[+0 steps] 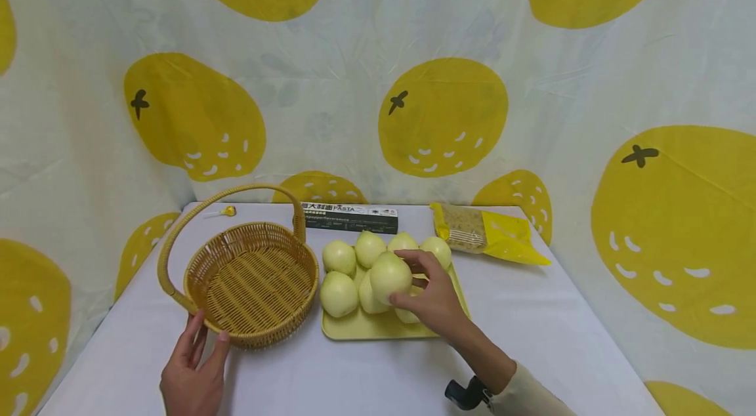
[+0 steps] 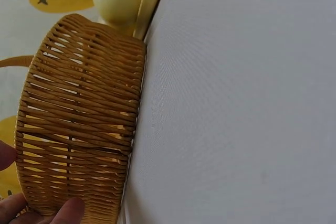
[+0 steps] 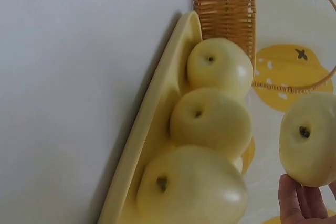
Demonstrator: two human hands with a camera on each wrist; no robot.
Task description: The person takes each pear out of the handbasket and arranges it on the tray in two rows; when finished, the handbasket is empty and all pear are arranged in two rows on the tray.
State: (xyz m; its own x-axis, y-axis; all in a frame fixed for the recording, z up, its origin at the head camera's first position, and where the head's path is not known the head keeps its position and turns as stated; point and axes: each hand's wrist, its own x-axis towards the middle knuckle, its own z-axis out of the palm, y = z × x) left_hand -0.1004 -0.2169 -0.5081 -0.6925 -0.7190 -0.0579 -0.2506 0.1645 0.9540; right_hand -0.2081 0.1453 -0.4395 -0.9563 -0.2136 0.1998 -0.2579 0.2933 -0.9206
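Between thumb and fingers my right hand (image 1: 434,294) holds a pale yellow-green round pear (image 1: 391,277), raised above the tray. In the right wrist view the held pear (image 3: 308,139) hangs at the right edge, with fingertips (image 3: 291,198) under it. Several like pears (image 1: 339,294) rest on a pale yellow tray (image 1: 384,332). A wicker basket (image 1: 260,285) with a tall arched handle stands left of the tray, its floor bare. My left hand (image 1: 195,367) grips its near-left rim, thumb against the outer wall; only fingertips (image 2: 71,211) show in the left wrist view.
Behind the tray lies a dark pasta box (image 1: 351,219). A yellow packet (image 1: 490,232) lies at the back right, and a small wrapped lollipop (image 1: 228,210) behind the basket. Fruit-printed cloth (image 1: 331,107) hangs behind the white table (image 1: 331,383).
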